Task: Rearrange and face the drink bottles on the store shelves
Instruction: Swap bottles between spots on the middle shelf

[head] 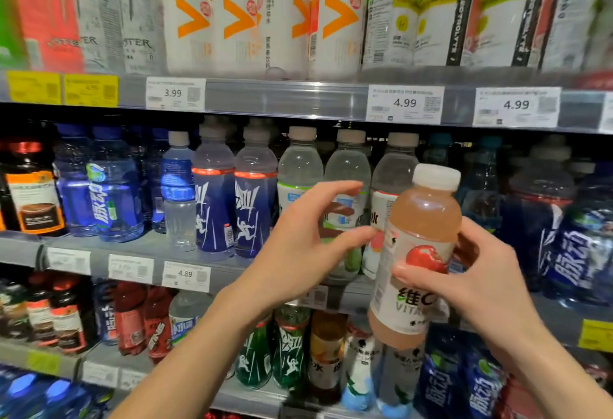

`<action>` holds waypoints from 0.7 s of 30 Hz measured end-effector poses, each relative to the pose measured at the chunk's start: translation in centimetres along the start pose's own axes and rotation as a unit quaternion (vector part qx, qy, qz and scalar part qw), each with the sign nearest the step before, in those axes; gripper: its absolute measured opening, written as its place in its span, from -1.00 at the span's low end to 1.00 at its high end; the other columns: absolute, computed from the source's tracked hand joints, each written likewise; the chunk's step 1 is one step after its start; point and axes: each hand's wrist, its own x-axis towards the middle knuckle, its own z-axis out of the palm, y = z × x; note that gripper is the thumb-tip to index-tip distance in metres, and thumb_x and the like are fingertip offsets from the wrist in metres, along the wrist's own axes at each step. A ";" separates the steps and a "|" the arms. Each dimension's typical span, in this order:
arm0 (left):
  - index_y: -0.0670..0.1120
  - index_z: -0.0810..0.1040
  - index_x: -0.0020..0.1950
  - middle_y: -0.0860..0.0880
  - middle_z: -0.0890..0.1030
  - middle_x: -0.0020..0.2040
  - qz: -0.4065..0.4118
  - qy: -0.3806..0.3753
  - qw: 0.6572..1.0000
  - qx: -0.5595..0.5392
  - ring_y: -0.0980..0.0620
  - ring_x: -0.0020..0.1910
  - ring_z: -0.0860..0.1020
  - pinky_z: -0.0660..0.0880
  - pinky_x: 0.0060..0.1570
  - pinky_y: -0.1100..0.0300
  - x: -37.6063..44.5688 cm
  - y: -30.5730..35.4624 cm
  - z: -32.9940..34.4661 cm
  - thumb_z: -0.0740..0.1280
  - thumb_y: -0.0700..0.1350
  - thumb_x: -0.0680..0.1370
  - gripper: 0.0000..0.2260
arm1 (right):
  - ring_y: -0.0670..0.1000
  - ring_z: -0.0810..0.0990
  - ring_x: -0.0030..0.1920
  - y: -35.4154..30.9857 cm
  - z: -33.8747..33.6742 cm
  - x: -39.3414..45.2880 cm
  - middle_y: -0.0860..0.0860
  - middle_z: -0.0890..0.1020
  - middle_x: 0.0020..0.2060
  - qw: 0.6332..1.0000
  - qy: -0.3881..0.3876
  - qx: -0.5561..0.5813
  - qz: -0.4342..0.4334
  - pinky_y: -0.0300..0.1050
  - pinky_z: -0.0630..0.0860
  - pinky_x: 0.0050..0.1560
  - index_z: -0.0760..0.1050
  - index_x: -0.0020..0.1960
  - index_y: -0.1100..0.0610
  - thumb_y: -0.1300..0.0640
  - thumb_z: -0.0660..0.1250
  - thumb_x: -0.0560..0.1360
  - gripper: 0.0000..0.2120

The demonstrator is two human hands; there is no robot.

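The right hand [491,289] holds a pink bottle [416,253] in front of the middle shelf [139,246], its fingers wrapped round the label from the right, thumb across the front. The bottle is off the shelf, tilted slightly, white cap up. The left hand [298,246] hovers just left of it with fingers spread wide and holding nothing, thumb tip near the bottle's shoulder.

The likely risk is knocking the clear bottles [348,186] standing close behind the left hand as the pink one goes in; they sit tightly packed, so a nudge could topple one into its neighbours. A one-handed hold on a full bottle could also slip if it is turned to face the label out.

The pink bottle's label shows a red fruit and "VITA", partly covered by the fingers. On the top shelf, cans [109,14] read "MONSTER" in part, and bottles at the right read "ELECTROLYTE". Price tags [404,103] show 3.99, 4.99 and 4.99; a lower tag shows 4.89.
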 end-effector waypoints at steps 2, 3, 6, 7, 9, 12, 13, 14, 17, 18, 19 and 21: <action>-0.02 0.43 0.45 0.12 0.49 0.33 0.039 0.022 0.998 0.053 0.24 0.20 0.50 0.48 0.12 0.36 1.7 0.8 1.3 0.46 -0.06 0.53 -0.50 | -0.22 0.67 -0.02 0.2 -1.3 0.0 -0.24 0.70 -0.05 1.000 0.012 -0.011 -0.001 -0.40 0.55 -0.12 0.59 0.12 -0.07 0.00 0.62 0.06 -0.38; -0.04 0.40 0.46 0.09 0.48 0.36 0.055 0.031 0.994 0.088 0.20 0.20 0.50 0.48 0.14 0.32 2.7 1.2 2.0 0.47 -0.05 0.52 -0.47 | -0.23 0.66 -0.02 0.3 -1.8 0.0 -0.25 0.70 -0.05 1.000 0.018 -0.014 -0.002 -0.40 0.55 -0.12 0.59 0.12 -0.08 -0.01 0.62 0.06 -0.38; -0.05 0.28 0.53 0.01 0.41 0.45 0.062 0.058 0.978 0.190 -0.03 0.32 0.48 0.50 0.24 -0.03 5.6 2.0 4.0 0.46 0.09 0.48 -0.31 | -0.24 0.66 -0.03 0.7 -3.1 -0.2 -0.27 0.70 -0.05 0.999 0.030 -0.022 -0.002 -0.37 0.55 -0.14 0.59 0.11 -0.10 -0.03 0.61 0.07 -0.39; -0.04 0.24 0.54 -0.01 0.41 0.43 0.042 0.056 0.971 0.229 -0.11 0.33 0.48 0.50 0.21 -0.09 6.5 2.5 4.4 0.45 0.15 0.47 -0.27 | -0.24 0.66 -0.03 0.9 -3.5 -0.2 -0.26 0.70 -0.06 0.999 0.032 -0.019 0.000 -0.38 0.56 -0.15 0.59 0.10 -0.10 -0.02 0.61 0.07 -0.40; -0.04 0.24 0.48 -0.06 0.48 0.31 -0.003 0.039 0.951 0.306 -0.18 0.27 0.51 0.51 0.10 -0.08 8.0 3.2 5.0 0.44 0.28 0.43 -0.24 | -0.24 0.66 -0.05 1.1 -4.4 -0.4 -0.26 0.70 -0.07 0.999 0.032 -0.014 0.008 -0.37 0.57 -0.17 0.59 0.09 -0.12 0.00 0.61 0.08 -0.42; -0.06 0.31 0.36 -0.10 0.56 0.19 -0.026 0.030 0.934 0.354 -0.19 0.18 0.55 0.48 -0.01 -0.01 9.5 3.6 5.7 0.44 0.36 0.39 -0.26 | -0.23 0.67 -0.06 1.6 -5.7 -0.8 -0.24 0.71 -0.08 0.999 0.038 -0.017 0.022 -0.32 0.56 -0.19 0.59 0.08 -0.14 0.01 0.61 0.07 -0.42; -0.06 0.33 0.32 -0.11 0.56 0.17 -0.026 0.036 0.933 0.358 -0.20 0.16 0.56 0.45 -0.05 0.01 9.8 3.5 5.8 0.45 0.34 0.39 -0.30 | -0.22 0.67 -0.06 1.7 -6.1 -0.9 -0.23 0.71 -0.08 0.999 0.041 -0.013 0.027 -0.29 0.56 -0.16 0.60 0.08 -0.14 0.01 0.62 0.07 -0.42; -0.06 0.35 0.31 -0.11 0.57 0.16 -0.028 0.043 0.931 0.361 -0.21 0.15 0.56 0.42 -0.08 0.03 9.9 3.4 6.0 0.46 0.31 0.40 -0.33 | -0.20 0.68 -0.06 1.9 -6.6 -1.0 -0.21 0.72 -0.08 0.998 0.044 -0.007 0.033 -0.25 0.56 -0.12 0.60 0.07 -0.13 0.02 0.62 0.07 -0.42; -0.01 0.31 0.44 -0.10 0.53 0.20 -0.037 0.055 0.919 0.387 -0.22 0.15 0.56 0.36 -0.11 0.06 9.7 3.2 6.5 0.43 0.25 0.46 -0.34 | -0.19 0.68 -0.08 2.4 -7.8 -1.1 -0.20 0.72 -0.08 0.997 0.059 0.001 0.042 -0.22 0.55 -0.11 0.61 0.06 -0.11 0.07 0.62 0.07 -0.44; 0.00 0.29 0.45 -0.10 0.49 0.25 -0.032 0.064 0.914 0.399 -0.22 0.14 0.57 0.38 -0.12 0.05 9.4 3.2 6.7 0.42 0.22 0.48 -0.35 | -0.21 0.68 -0.10 2.6 -8.1 -1.2 -0.22 0.72 -0.10 0.997 0.066 -0.001 0.043 -0.25 0.54 -0.13 0.61 0.04 -0.11 0.10 0.62 0.08 -0.45; 0.00 0.31 0.44 -0.10 0.43 0.30 -0.016 0.078 0.910 0.406 -0.22 0.10 0.58 0.39 -0.16 0.03 9.1 3.3 7.1 0.42 0.18 0.49 -0.39 | -0.23 0.67 -0.12 2.7 -8.5 -1.2 -0.24 0.71 -0.12 0.996 0.074 0.000 0.045 -0.26 0.52 -0.14 0.60 0.03 -0.12 0.13 0.62 0.08 -0.46; -0.01 0.37 0.37 -0.10 0.36 0.37 0.048 0.098 0.904 0.413 -0.18 0.04 0.58 0.37 -0.30 0.06 8.5 3.2 8.1 0.46 0.08 0.47 -0.46 | -0.25 0.66 -0.14 2.9 -9.1 -1.2 -0.26 0.71 -0.14 0.995 0.091 0.006 0.047 -0.26 0.49 -0.15 0.60 0.00 -0.11 0.13 0.61 0.06 -0.46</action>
